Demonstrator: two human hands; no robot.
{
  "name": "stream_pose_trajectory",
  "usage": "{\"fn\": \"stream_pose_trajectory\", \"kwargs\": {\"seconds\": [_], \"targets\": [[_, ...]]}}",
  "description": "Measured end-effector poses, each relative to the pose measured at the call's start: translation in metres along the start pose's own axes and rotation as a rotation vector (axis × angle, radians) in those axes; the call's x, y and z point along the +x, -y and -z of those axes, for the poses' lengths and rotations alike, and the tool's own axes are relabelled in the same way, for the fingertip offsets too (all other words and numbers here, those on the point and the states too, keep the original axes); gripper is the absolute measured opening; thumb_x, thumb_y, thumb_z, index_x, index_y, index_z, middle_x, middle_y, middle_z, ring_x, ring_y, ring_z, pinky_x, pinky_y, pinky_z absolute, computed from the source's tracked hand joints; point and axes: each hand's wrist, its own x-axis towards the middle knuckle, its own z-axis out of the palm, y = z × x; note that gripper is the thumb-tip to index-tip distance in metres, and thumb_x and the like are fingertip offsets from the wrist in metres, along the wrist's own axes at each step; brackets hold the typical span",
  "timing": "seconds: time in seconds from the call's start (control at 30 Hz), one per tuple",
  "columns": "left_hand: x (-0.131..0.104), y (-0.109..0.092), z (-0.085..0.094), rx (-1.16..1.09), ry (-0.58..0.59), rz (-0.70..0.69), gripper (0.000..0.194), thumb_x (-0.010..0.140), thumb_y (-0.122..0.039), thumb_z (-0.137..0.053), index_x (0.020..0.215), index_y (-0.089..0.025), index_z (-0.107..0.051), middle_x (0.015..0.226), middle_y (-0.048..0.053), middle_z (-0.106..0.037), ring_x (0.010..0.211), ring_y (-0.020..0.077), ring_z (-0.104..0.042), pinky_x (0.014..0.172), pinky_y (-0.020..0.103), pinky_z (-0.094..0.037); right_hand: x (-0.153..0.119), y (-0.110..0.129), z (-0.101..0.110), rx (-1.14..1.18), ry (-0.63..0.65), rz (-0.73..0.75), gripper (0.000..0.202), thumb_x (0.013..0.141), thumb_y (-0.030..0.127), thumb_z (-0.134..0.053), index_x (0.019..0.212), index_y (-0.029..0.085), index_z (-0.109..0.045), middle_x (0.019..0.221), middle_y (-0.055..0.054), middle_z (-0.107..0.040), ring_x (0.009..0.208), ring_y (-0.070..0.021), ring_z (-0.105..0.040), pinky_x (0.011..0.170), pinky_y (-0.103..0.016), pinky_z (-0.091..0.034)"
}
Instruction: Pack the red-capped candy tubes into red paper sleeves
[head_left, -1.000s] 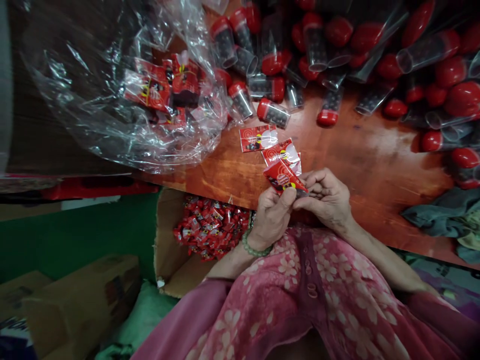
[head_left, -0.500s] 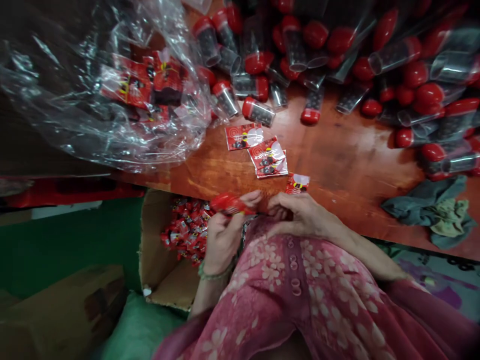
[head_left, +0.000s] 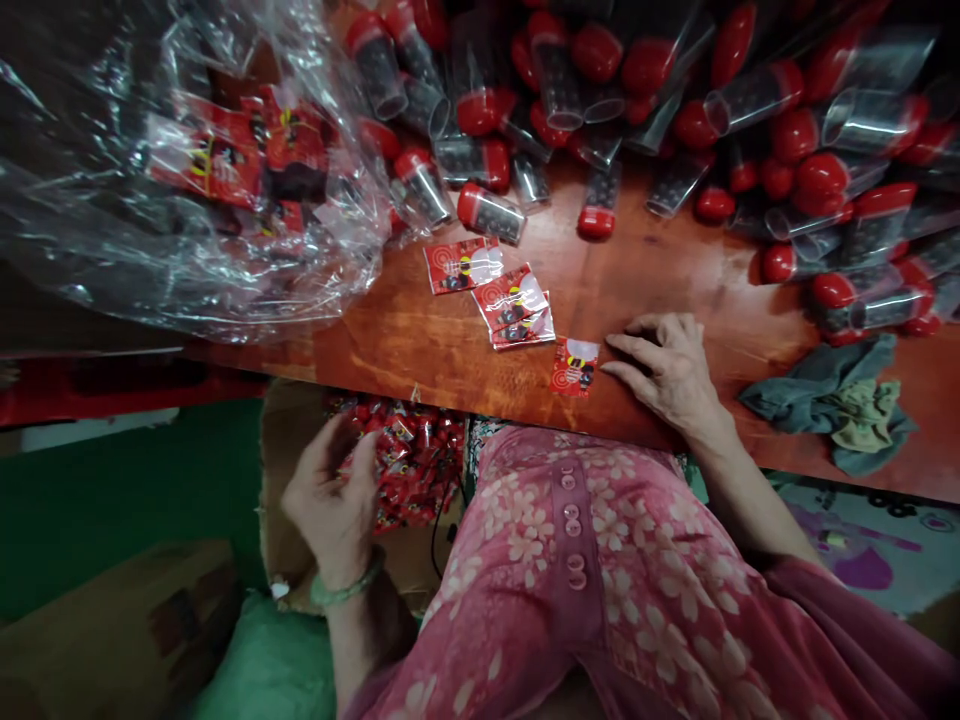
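Note:
My left hand (head_left: 334, 500) hangs over the cardboard box (head_left: 281, 490), thumb and fingers apart, with nothing seen in it. Inside the box lies a heap of small red packets (head_left: 424, 460). My right hand (head_left: 667, 370) rests at the table, fingers apart, its tips just right of a single red printed packet (head_left: 575, 366). A small gap seems to separate fingertips and packet. Farther left on the table lie overlapping red packets (head_left: 514, 305) and another flat packet (head_left: 461, 265).
Many clear tubes with red caps (head_left: 491, 212) cover the back and right of the wooden table (head_left: 450, 370). At the left is a clear plastic bag (head_left: 300, 270) with red packets inside. A crumpled grey-green cloth (head_left: 832, 400) lies near the right front edge.
My left hand has moved left over the box, and the red packet it held is gone from it. My right hand has gone from my lap area up and right, beside the single packet.

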Motion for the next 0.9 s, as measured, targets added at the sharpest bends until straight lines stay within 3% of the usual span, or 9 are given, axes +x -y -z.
{"fn": "stream_pose_trajectory", "kwargs": {"seconds": [0.17, 0.3, 0.37, 0.5, 0.6, 0.73, 0.83, 0.9], "targets": [[0.008, -0.055, -0.063, -0.021, 0.137, -0.347, 0.044, 0.09, -0.056, -0.067, 0.108, -0.017, -0.074, 0.093, 0.01, -0.077, 0.089, 0.0224, -0.071, 0.083, 0.034, -0.058, 0.002, 0.014, -0.009, 0.029, 0.009, 0.026, 0.045, 0.095, 0.057, -0.063, 0.125, 0.024, -0.071, 0.115, -0.012, -0.067, 0.105, -0.0286, -0.054, 0.09, -0.046, -0.04], [0.011, -0.073, -0.095, -0.031, 0.201, -0.712, 0.023, 0.095, -0.035, -0.065, 0.104, -0.018, -0.076, 0.097, 0.01, -0.079, 0.09, 0.0197, -0.073, 0.086, 0.032, -0.059, 0.002, 0.023, -0.016, 0.02, 0.037, 0.043, 0.035, 0.099, 0.051, -0.059, 0.119, 0.027, -0.074, 0.116, -0.011, -0.067, 0.107, -0.0287, -0.052, 0.091, -0.047, -0.037], [0.013, -0.076, -0.101, -0.038, 0.195, -0.786, 0.02, 0.096, -0.03, -0.064, 0.105, -0.017, -0.076, 0.101, 0.011, -0.08, 0.093, 0.0191, -0.074, 0.088, 0.031, -0.059, 0.001, 0.023, -0.02, 0.03, 0.014, 0.048, 0.027, 0.101, 0.043, -0.059, 0.114, 0.028, -0.076, 0.112, -0.009, -0.069, 0.106, -0.0274, -0.053, 0.091, -0.046, -0.037], [0.014, -0.082, -0.105, -0.066, 0.255, -0.608, 0.031, 0.096, -0.039, -0.065, 0.113, -0.015, -0.074, 0.106, 0.012, -0.079, 0.093, 0.0192, -0.073, 0.087, 0.032, -0.06, 0.0, 0.019, -0.018, 0.115, -0.044, 0.041, 0.021, 0.1, 0.036, -0.061, 0.105, 0.026, -0.079, 0.104, -0.009, -0.07, 0.099, -0.0247, -0.057, 0.087, -0.044, -0.041], [0.015, -0.089, -0.109, -0.153, 0.378, -0.487, 0.042, 0.092, -0.048, -0.069, 0.116, -0.014, -0.074, 0.099, 0.01, -0.078, 0.078, 0.0149, -0.07, 0.073, 0.026, -0.057, 0.002, 0.019, -0.012, 0.239, -0.091, 0.026, 0.021, 0.099, 0.036, -0.063, 0.107, 0.025, -0.079, 0.101, -0.009, -0.071, 0.096, -0.0235, -0.06, 0.085, -0.042, -0.047], [0.018, -0.102, -0.119, -0.33, 0.441, -0.472, 0.029, 0.092, -0.042, -0.069, 0.089, -0.014, -0.076, 0.079, 0.004, -0.072, 0.069, 0.0114, -0.063, 0.065, 0.022, -0.05, 0.005, 0.026, -0.005, 0.362, -0.13, 0.054, 0.021, 0.099, 0.036, -0.064, 0.108, 0.026, -0.079, 0.101, -0.009, -0.072, 0.095, -0.0226, -0.064, 0.083, -0.041, -0.053], [0.022, -0.107, -0.123, -0.457, 0.459, -0.453, 0.031, 0.094, -0.037, -0.066, 0.073, -0.015, -0.073, 0.077, 0.004, -0.072, 0.071, 0.0118, -0.064, 0.071, 0.023, -0.05, 0.005, 0.03, 0.0, 0.533, -0.079, 0.021, 0.025, 0.095, 0.038, -0.07, 0.115, 0.026, -0.076, 0.107, -0.009, -0.074, 0.099, -0.023, -0.067, 0.088, -0.042, -0.056], [0.026, -0.107, -0.123, -0.499, 0.518, -0.424, 0.031, 0.094, -0.036, -0.066, 0.072, -0.015, -0.074, 0.077, 0.004, -0.073, 0.07, 0.0115, -0.063, 0.07, 0.023, -0.049, 0.006, 0.029, 0.004, 0.729, -0.01, -0.06, 0.038, 0.09, 0.04, -0.077, 0.125, 0.026, -0.072, 0.112, -0.008, -0.074, 0.101, -0.0223, -0.069, 0.091, -0.04, -0.057]]}}
